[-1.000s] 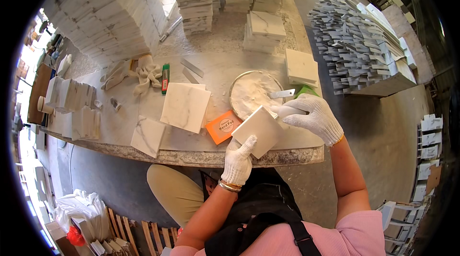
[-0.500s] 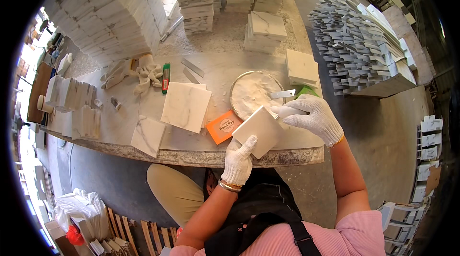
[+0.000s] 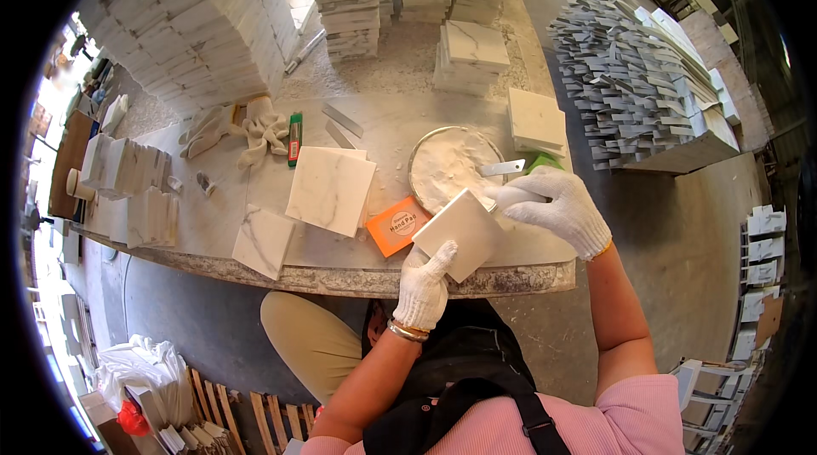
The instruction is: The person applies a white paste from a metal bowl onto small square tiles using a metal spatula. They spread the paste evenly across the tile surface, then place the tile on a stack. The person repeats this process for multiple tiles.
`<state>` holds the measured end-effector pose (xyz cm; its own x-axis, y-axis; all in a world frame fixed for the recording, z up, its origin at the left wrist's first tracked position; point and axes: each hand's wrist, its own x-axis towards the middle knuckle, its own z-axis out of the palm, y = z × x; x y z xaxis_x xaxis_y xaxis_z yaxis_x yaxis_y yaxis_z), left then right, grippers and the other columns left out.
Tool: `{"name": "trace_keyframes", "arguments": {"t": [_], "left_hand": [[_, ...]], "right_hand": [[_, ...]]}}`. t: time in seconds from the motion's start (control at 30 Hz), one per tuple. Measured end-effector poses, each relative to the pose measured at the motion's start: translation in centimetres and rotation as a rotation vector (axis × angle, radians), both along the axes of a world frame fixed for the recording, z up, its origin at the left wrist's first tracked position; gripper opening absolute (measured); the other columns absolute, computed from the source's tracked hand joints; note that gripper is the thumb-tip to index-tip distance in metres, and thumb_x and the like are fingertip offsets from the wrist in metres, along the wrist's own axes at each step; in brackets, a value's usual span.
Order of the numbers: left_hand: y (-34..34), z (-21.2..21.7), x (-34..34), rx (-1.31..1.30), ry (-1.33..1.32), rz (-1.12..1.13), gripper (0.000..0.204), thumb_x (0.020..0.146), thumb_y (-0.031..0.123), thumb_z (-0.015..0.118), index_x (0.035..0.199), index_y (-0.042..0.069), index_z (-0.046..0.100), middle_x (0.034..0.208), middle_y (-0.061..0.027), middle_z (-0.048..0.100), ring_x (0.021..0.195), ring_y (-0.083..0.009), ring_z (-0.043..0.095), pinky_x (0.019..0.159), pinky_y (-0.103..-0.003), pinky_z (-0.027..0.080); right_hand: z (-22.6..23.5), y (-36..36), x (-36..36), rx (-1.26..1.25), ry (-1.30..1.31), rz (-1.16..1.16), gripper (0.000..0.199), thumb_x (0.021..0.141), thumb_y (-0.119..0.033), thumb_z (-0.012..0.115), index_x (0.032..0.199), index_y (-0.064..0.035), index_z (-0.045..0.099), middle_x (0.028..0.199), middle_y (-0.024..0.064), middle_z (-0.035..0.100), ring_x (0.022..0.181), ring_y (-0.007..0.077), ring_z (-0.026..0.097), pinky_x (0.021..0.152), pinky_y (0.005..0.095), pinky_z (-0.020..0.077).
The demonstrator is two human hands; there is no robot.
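Observation:
My left hand (image 3: 422, 286), in a white knit glove, grips a square white tile (image 3: 464, 235) by its lower left corner, thumb on top, tilted above the table's front edge. At the tile's far right edge my right hand (image 3: 553, 206), also gloved, has its fingers pinched together. A thin sliver shows by those fingertips; what they hold is too small to make out. Just beyond the tile stands a round bowl of off-white paste (image 3: 449, 161), with a metal putty knife (image 3: 502, 167) lying in it. An orange box (image 3: 397, 226) lies left of the tile, partly under its edge.
Marble-patterned tiles (image 3: 330, 191) and a single tile (image 3: 264, 240) lie on the left. A tile stack (image 3: 536, 119) and a green object (image 3: 543, 163) sit near the bowl. Spare gloves (image 3: 262, 131), a green-and-red packet (image 3: 294, 138) and tall tile stacks (image 3: 187, 29) are farther back.
My right hand's fingers have shifted very slightly along the tile's edge. The tile and my left hand hold almost the same place.

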<state>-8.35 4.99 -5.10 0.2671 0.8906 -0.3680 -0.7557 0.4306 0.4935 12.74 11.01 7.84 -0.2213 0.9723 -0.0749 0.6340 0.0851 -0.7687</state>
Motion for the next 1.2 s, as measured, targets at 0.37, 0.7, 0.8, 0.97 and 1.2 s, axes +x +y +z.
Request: {"name": "trace_keyframes", "arguments": {"t": [0.37, 0.7, 0.8, 0.97, 1.2], "left_hand": [[0.0, 0.2, -0.1, -0.019, 0.035, -0.022, 0.045, 0.095, 0.011, 0.066, 0.137, 0.001, 0.052, 0.120, -0.0087, 0.065, 0.105, -0.0201, 0.065, 0.085, -0.035, 0.055], [-0.2, -0.5, 0.0, -0.005, 0.024, -0.002, 0.046, 0.095, 0.010, 0.068, 0.137, 0.001, 0.052, 0.126, -0.0090, 0.063, 0.114, -0.0222, 0.062, 0.097, -0.039, 0.052], [-0.2, -0.5, 0.0, -0.006, 0.021, 0.004, 0.045, 0.095, 0.009, 0.067, 0.136, 0.001, 0.053, 0.126, -0.0086, 0.063, 0.114, -0.0220, 0.062, 0.097, -0.039, 0.052], [-0.2, -0.4, -0.1, -0.014, 0.015, -0.009, 0.044, 0.095, 0.009, 0.067, 0.136, 0.002, 0.054, 0.126, -0.0079, 0.063, 0.113, -0.0205, 0.062, 0.097, -0.037, 0.052], [-0.3, -0.4, 0.0, -0.007, -0.021, 0.015, 0.045, 0.096, 0.005, 0.065, 0.138, -0.001, 0.052, 0.129, -0.0090, 0.063, 0.116, -0.0188, 0.060, 0.100, -0.034, 0.049]], "right_hand": [[1.6, 5.8, -0.6, 0.070, 0.176, -0.114, 0.035, 0.081, -0.026, 0.078, 0.108, -0.0034, 0.075, 0.094, 0.0050, 0.071, 0.088, 0.0107, 0.068, 0.079, 0.0282, 0.0525], [-4.4, 16.0, -3.2, 0.003, -0.064, 0.032, 0.032, 0.076, -0.027, 0.075, 0.101, -0.0074, 0.071, 0.096, 0.0104, 0.072, 0.091, 0.0241, 0.067, 0.081, 0.0341, 0.0504], [-5.2, 17.1, -3.7, -0.013, -0.277, 0.075, 0.027, 0.076, -0.021, 0.075, 0.099, -0.0079, 0.071, 0.094, 0.0072, 0.072, 0.087, 0.0200, 0.066, 0.081, 0.0310, 0.0510], [-6.4, 17.1, -2.7, 0.059, -0.260, 0.107, 0.028, 0.075, -0.019, 0.074, 0.102, -0.0105, 0.072, 0.095, 0.0082, 0.072, 0.088, 0.0232, 0.067, 0.079, 0.0326, 0.0520], [-0.4, 10.0, -0.9, 0.228, -0.445, -0.107, 0.024, 0.087, -0.027, 0.065, 0.101, -0.0111, 0.075, 0.098, 0.0104, 0.073, 0.090, 0.0247, 0.069, 0.079, 0.0343, 0.0521]]}}
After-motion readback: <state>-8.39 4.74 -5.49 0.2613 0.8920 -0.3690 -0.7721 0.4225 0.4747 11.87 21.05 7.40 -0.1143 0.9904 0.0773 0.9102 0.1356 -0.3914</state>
